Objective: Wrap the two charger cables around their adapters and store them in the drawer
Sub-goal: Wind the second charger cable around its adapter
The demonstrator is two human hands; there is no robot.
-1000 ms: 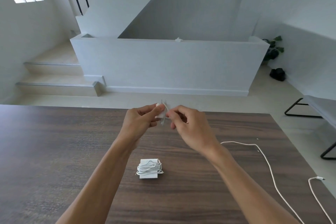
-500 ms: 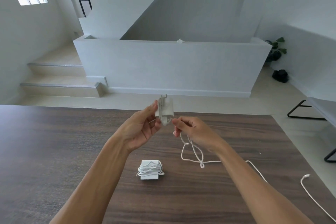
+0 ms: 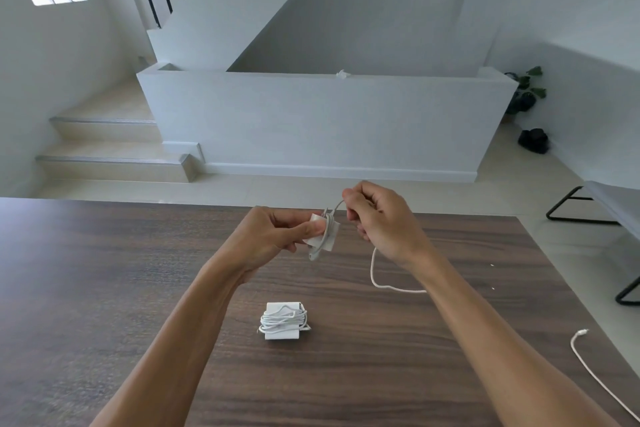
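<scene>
Since the frame half a second back, the right hand (image 3: 384, 218) has risen from below the adapter (image 3: 322, 234) to just above and beside it, carrying the cable (image 3: 375, 276) up over the top, and the slack loops that lay on the worktop (image 3: 104, 288) under that hand have been drawn in to a single curve. Its fingers are curled, pinching the cable. The left hand (image 3: 273, 236) grips the adapter between thumb and fingers, a few turns of cable already round it (the prongs point up).

Dark wood-grain covers the worktop; beyond the hands lie a pale tiled floor, a white half-wall (image 3: 311, 121), steps (image 3: 110, 149) and a black stair rail at far left, a potted plant (image 3: 524, 94) at far right.

Two adapters show: one held, and one wrapped adapter (image 3: 282, 321) lying on the worktop near the forearms, below the left hand. The loose cable end (image 3: 583, 332) rests well to the right of the right hand. No brand or writing can be read.
</scene>
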